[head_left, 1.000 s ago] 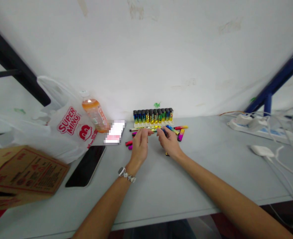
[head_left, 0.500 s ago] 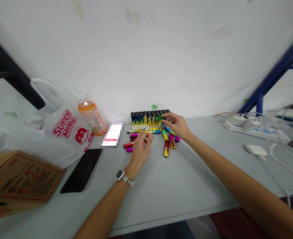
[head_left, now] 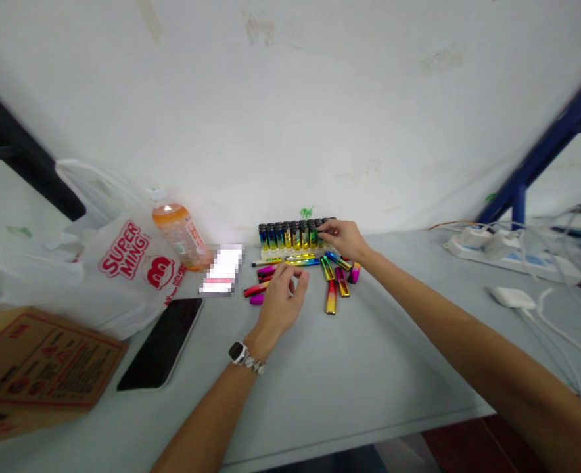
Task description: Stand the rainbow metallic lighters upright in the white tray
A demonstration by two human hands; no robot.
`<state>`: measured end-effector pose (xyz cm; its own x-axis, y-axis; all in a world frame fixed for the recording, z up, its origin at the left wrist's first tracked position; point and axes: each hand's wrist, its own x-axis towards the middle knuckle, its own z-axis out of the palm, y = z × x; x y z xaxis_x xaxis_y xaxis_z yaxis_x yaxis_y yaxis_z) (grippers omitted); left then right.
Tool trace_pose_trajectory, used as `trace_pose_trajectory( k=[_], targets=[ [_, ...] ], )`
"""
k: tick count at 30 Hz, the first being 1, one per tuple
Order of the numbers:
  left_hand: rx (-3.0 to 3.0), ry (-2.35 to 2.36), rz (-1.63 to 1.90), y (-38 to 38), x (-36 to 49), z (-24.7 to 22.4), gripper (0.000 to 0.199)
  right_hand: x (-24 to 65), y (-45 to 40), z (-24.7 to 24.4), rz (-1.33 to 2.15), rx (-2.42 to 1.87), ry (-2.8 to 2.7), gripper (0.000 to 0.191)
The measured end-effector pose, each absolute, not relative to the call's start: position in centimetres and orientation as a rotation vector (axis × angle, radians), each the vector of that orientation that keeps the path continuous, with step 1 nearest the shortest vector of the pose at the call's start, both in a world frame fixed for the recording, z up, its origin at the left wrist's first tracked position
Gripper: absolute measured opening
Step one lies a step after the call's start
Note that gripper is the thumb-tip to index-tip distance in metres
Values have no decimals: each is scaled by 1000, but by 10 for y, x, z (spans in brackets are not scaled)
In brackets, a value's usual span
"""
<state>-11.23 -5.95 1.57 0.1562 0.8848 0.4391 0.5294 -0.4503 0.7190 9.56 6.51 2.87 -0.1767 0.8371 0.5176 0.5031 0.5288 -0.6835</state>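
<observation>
My right hand [head_left: 346, 239] is at the right end of a row of lighters, thumb and fingertips pinched together by the black tops; whatever they grip is hidden. These lighters [head_left: 290, 236], blue to yellow with black tops, stand upright in a pale tray [head_left: 271, 253] against the wall. Nearer the front, my left hand [head_left: 283, 299] hovers low over the table, fingers loosely bent and thumb apart, with nothing visible in it. Shiny coloured pieces, among them a red and yellow one [head_left: 330, 299] and a green one [head_left: 326, 268], lie between and beyond the hands.
On the left are a cardboard box [head_left: 48, 368], a white plastic bag [head_left: 93, 282], a black phone [head_left: 162, 345], an orange drink bottle [head_left: 179, 236] and a blurred-out bright rectangle [head_left: 223, 268]. A power strip [head_left: 532, 263] and a white charger [head_left: 513, 297] with cables lie right.
My right hand has shifted slightly left, from above the loose pieces to the tray's right end. My left hand has barely moved. The view has tilted a little.
</observation>
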Motion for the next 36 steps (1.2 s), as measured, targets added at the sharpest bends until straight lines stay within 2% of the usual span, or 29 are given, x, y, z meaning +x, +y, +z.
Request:
trace_pose_trajectory(
  k=[5,11,19,25,31,36],
  targets=[
    [2061,1355,1188,-59,-113,15,24,100,69,28,487,-1124,-1814,18],
    [2055,1366,1154,-59,-111,15,26,100,63,21,94,-1287,-1944,34],
    [2046,1355,1167,-60,-111,16,29,96,29,17,-72,-1493,-2082,54],
    [2119,1369,1153,-61,-110,15,24,79,-6,18,-130,-1731,-2168,33],
    [2159,1374,1131,-61,-110,13,23,69,-1,28,-41,-1955,-2181,33],
    [2134,1369,1152,-60,-111,16,25,67,5,32,73,-1965,-2161,31]
  ],
)
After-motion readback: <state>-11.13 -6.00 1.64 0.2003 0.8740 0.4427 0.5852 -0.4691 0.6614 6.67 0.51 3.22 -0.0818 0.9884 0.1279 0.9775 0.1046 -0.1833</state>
